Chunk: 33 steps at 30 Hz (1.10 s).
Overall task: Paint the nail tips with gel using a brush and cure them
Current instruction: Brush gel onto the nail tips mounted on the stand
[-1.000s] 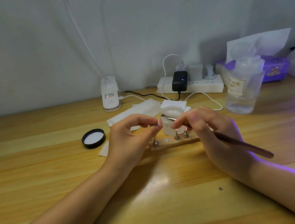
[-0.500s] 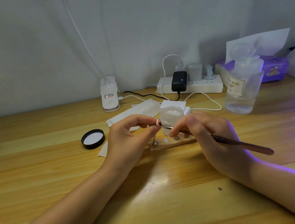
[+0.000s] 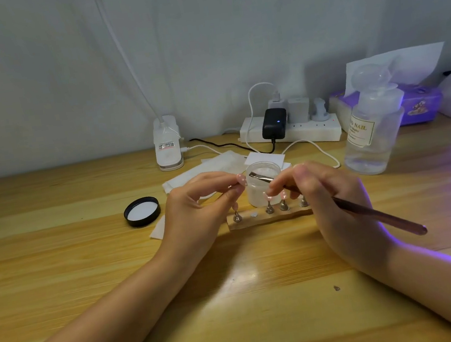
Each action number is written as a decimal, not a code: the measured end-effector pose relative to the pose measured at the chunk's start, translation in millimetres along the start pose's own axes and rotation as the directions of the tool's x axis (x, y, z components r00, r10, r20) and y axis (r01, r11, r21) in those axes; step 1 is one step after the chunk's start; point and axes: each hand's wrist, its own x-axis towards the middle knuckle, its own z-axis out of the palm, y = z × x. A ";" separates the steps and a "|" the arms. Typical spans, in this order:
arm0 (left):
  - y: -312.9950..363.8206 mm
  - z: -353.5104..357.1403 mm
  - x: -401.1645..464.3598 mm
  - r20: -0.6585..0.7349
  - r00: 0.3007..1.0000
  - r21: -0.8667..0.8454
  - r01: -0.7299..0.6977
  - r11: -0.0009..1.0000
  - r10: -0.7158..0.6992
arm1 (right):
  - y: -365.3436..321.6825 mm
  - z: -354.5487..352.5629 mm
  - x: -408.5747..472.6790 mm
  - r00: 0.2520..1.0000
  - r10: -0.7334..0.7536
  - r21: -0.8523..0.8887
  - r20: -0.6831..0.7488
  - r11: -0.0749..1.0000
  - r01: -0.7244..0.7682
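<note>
Reading "NAIL" on clear bottle (image 3: 369, 133) — right hand (image 3: 335, 199) gripping brush (image 3: 381, 217)

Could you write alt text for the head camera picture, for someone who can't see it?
Over a wooden table, a person's left hand pinches a small pink nail tip while the right hand holds a brush whose bristles sit at an open gel jar. Below them stands a wooden nail holder.

Single head-worn wide-angle view, facing forward and down, close over the wooden table (image 3: 56, 252) toward the back wall (image 3: 200, 44).
</note>
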 end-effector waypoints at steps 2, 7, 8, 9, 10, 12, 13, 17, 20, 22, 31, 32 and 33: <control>-0.7 0.6 0.3 0.020 1.000 0.029 -0.023 0.999 0.022 | -1.3 0.4 -0.4 1.000 -0.016 -0.014 0.000 1.000 0.016; -3.2 0.9 -0.1 0.059 0.997 0.076 -0.061 0.995 0.057 | -3.6 1.5 0.8 1.000 -0.031 -0.071 0.005 0.997 0.031; -3.5 0.6 -0.2 0.058 0.997 0.073 -0.062 0.995 0.058 | -3.4 1.4 0.9 0.999 -0.029 -0.077 0.020 0.997 0.030; -3.8 0.7 0.0 0.055 0.997 0.068 -0.061 0.996 0.058 | -2.7 1.5 0.7 0.999 -0.021 -0.069 0.042 0.997 0.024; -4.2 0.7 0.0 0.051 0.997 0.064 -0.062 0.996 0.058 | -1.7 1.4 0.0 0.998 -0.014 -0.044 0.066 0.999 0.017; -4.8 1.2 0.2 0.048 0.997 0.051 -0.062 0.997 0.060 | -0.6 0.7 -2.5 0.996 -0.023 0.032 0.089 0.999 0.020; -4.8 1.5 0.2 0.047 0.997 0.041 -0.058 0.997 0.056 | -0.6 0.4 -3.7 0.996 -0.039 0.064 0.082 0.997 0.034; -4.6 1.6 0.0 0.047 0.998 0.025 -0.040 0.999 0.039 | -0.7 0.4 -3.8 0.998 -0.056 0.073 0.031 0.996 0.054; -6.1 1.0 0.0 0.059 0.998 0.066 -0.036 0.997 0.032 | 0.1 1.7 -0.6 0.999 -0.033 -0.040 0.029 0.999 0.034; -7.0 0.7 0.1 0.052 0.999 0.073 -0.022 0.997 0.018 | 0.9 2.2 -0.7 0.999 -0.016 -0.044 0.050 0.999 0.018; -6.7 0.8 -0.3 0.053 0.998 0.124 -0.041 0.991 0.035 | 0.4 2.0 -0.5 1.000 -0.001 -0.046 0.019 0.999 0.002; -6.4 0.9 -0.4 0.050 0.998 0.119 -0.039 0.992 0.033 | 1.0 2.4 -0.6 1.000 -0.002 -0.052 0.026 0.999 0.004; -6.1 0.9 -0.4 0.046 0.998 0.112 -0.035 0.993 0.030 | 2.0 2.4 -1.6 1.000 -0.001 -0.027 0.029 1.000 0.002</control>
